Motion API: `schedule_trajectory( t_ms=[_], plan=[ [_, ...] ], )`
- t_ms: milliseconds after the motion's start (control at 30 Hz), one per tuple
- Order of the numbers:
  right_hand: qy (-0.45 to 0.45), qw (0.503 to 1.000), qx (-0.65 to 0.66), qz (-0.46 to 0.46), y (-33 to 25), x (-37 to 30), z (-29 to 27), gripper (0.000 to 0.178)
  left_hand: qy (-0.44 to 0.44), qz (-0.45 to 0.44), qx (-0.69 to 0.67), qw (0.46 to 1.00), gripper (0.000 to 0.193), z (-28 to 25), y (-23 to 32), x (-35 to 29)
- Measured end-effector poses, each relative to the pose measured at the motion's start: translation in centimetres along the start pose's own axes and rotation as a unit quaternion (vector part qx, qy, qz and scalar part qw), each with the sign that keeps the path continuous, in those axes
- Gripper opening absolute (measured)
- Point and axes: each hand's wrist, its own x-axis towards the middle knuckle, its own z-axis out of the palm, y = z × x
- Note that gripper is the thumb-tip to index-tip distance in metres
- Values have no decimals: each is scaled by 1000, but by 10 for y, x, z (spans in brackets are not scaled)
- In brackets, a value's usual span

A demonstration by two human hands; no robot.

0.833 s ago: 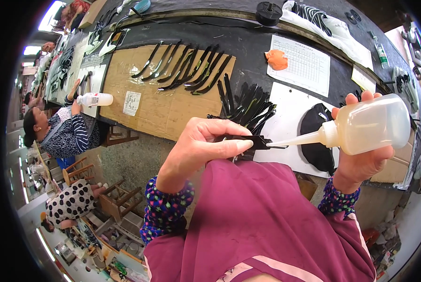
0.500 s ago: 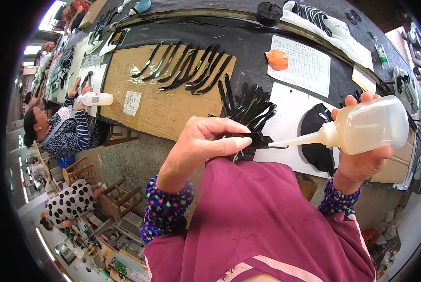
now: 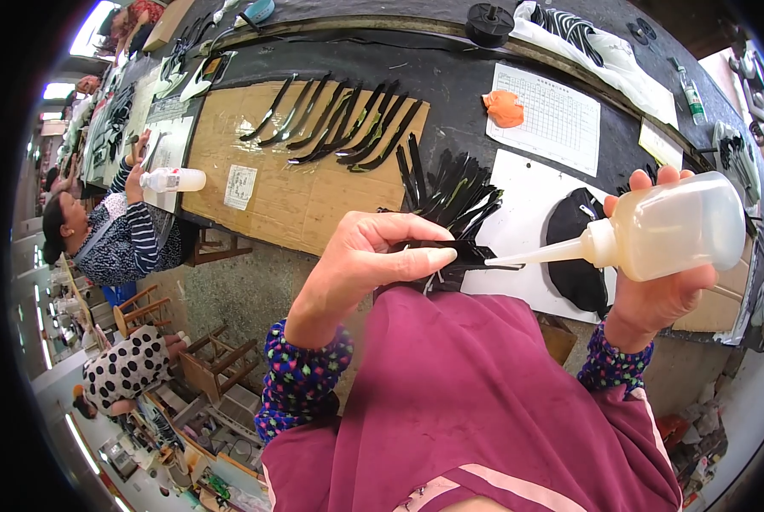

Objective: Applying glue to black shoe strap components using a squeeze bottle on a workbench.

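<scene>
Between thumb and fingers, my left hand (image 3: 369, 256) pinches a black strip (image 3: 476, 254) just above my lap. My right hand (image 3: 650, 311) is wrapped round a translucent squeeze bottle (image 3: 680, 226), tilted on its side, with pale liquid in it. The bottle's long nozzle points left, its tip at the end of the strip; whether it touches cannot be told. Behind my left hand lies a heap of black strips (image 3: 454, 192). A curved black fabric piece (image 3: 574, 247) rests on a white board (image 3: 522, 192), partly behind the nozzle.
Several black strips (image 3: 382, 128) lie spaced out on a cardboard sheet (image 3: 292, 205). Beyond are a printed sheet (image 3: 561, 124), an orange lump (image 3: 505, 109), a black spool (image 3: 488, 24) and a green-labelled bottle (image 3: 691, 98). At the left, a co-worker (image 3: 122, 235) sits near a white bottle (image 3: 174, 179).
The nozzle tip has shifted very slightly left along the strip. My left hand holds its place. The co-worker's hands have moved at the far left.
</scene>
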Motion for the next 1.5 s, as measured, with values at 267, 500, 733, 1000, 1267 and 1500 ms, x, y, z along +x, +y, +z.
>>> schedule_trajectory(
  t_ms=[267, 500, 733, 1000, 1267, 1500],
  plan=[
    [8, 1000, -22, 1, 2, 2, 3, 92, -31, -10, 15, 999, 16, 2, 0, -3],
    [7, 1000, -16, 2, 3, 3, 4, 92, -30, -23, 22, 999, 15, 4, 4, -3],
    [15, 1000, -26, 2, 3, 2, 3, 93, -28, -17, 18, 999, 16, 4, 3, -4],
    [18, 999, -35, -1, 3, 1, 2, 93, -24, -17, 35, 999, 16, 4, 5, -5],
    [18, 999, -35, 0, 2, 1, 2, 93, -17, -10, 31, 999, 16, 4, 4, -5],
    [18, 999, -31, 1, 2, 1, 3, 94, -46, -23, 23, 998, 17, 1, 6, -4]
  ],
)
